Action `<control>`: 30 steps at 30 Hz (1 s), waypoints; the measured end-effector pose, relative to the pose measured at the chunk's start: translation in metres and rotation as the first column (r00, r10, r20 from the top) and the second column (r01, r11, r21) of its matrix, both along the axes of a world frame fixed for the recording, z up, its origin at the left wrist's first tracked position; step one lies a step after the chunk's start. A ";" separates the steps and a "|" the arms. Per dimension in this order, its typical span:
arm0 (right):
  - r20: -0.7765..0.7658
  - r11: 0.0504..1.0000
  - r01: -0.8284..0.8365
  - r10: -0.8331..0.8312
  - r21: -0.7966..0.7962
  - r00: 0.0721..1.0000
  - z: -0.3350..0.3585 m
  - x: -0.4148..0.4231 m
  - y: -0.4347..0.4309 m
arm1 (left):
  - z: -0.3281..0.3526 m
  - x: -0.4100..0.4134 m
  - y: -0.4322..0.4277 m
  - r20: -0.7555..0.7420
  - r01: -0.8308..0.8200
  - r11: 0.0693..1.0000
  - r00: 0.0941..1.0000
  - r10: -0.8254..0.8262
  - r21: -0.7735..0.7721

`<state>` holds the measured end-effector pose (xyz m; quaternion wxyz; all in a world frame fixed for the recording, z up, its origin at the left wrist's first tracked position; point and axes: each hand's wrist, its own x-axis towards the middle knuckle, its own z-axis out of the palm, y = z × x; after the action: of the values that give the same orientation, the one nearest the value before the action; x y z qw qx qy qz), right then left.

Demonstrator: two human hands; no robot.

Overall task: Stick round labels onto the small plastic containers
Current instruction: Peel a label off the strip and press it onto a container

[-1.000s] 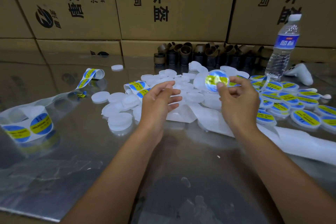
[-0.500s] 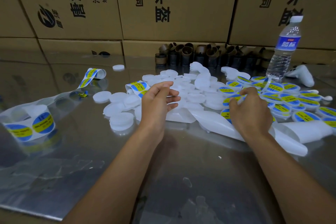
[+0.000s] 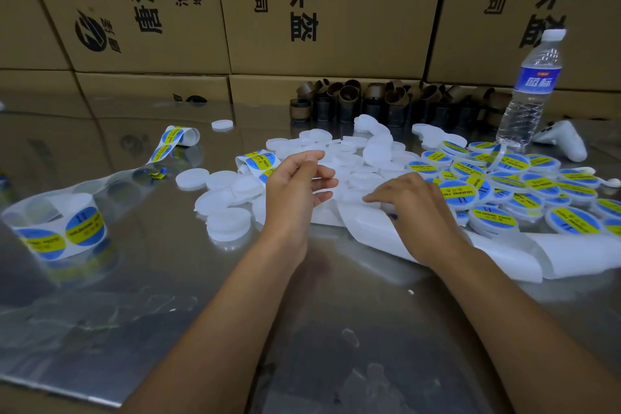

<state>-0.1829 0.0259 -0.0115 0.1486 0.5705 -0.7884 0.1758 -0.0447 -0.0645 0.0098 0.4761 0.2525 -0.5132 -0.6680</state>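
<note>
Right hand (image 3: 415,208) now leftward, at unlabelled containers (image 3: 356,175)

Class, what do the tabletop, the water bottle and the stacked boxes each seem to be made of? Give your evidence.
Stacked boxes: matt brown cardboard, apparently, with printed lettering. Tabletop: probably polished sheet metal; it mirrors the boxes. Water bottle: clear, ribbed plastic; you see through it.

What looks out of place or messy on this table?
A crumpled blue-and-yellow label scrap lies on the table beside the emptied backing strip, left of the pile of unlabelled containers. One white container sits alone farther back, apart from the pile. Nothing looks spilled.
</note>
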 end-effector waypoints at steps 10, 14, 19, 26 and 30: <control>0.051 0.998 0.053 -0.054 0.016 0.997 -0.003 0.003 -0.001 | 0.001 -0.001 0.001 0.010 -0.002 1.000 1.000 0.002 -0.016; 0.100 0.995 0.102 -0.102 0.000 0.990 -0.002 0.004 -0.002 | 0.000 -0.001 0.001 0.010 -0.002 1.000 1.000 0.002 -0.028; 0.158 0.993 0.113 -0.105 -0.044 0.982 -0.003 0.005 -0.001 | -0.001 -0.001 -0.001 0.010 -0.001 1.000 1.000 0.001 -0.030; 0.524 0.884 0.100 0.176 -0.457 0.833 0.004 0.012 -0.004 | -0.002 -0.001 -0.002 -0.003 -0.006 1.000 1.000 0.006 -0.022; 0.697 0.778 0.178 0.404 -0.603 0.593 0.020 0.021 -0.004 | -0.002 -0.002 -0.002 -0.014 -0.009 0.999 1.000 0.008 -0.032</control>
<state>-0.1619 0.0221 0.0089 -0.0538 0.4004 -0.6251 0.6678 -0.0466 -0.0662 0.0075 0.4864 0.2423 -0.5192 -0.6596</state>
